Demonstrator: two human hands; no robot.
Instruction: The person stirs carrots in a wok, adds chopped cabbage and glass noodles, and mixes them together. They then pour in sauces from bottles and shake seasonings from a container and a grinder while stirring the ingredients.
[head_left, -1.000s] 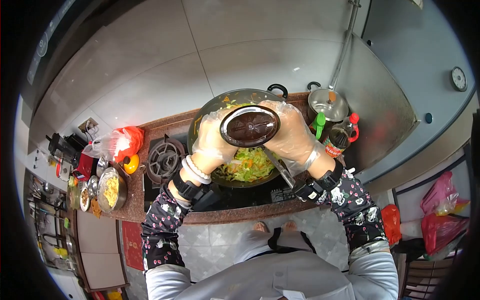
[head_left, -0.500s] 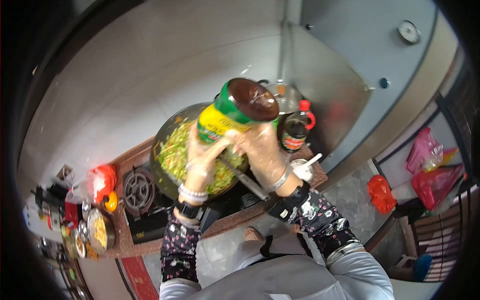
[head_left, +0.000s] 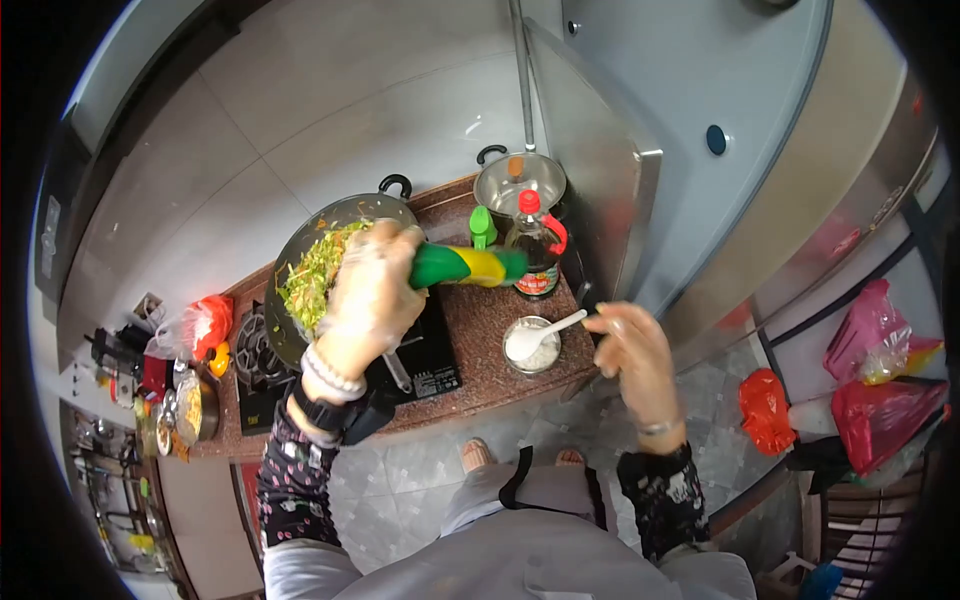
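Note:
My left hand [head_left: 372, 285], in a clear glove, is wrapped round the green and yellow bottle [head_left: 455, 267], which lies sideways over the counter. Beneath and behind that hand is the dark pan [head_left: 290, 262] with shredded vegetables [head_left: 310, 285] in it. My right hand [head_left: 636, 365] is raised at the right with fingers apart and nothing in it. Between the hands, a bowl [head_left: 545, 362] of white grains holds a white spoon [head_left: 530, 342]. A dark sauce bottle [head_left: 537, 255] with a red cap and handle stands behind the bowl.
Behind the sauce bottle sit a steel pot [head_left: 520, 182] and a green-capped container [head_left: 482, 228]. A metal panel [head_left: 600, 150] borders the counter's right side. At the left are a burner [head_left: 262, 350], a red bag [head_left: 208, 325] and a bowl [head_left: 200, 408] of yellow food.
My hands have parted; the right has let go of the container and moved right. The green and yellow item has tipped sideways and come lower in my left hand. The view has shifted.

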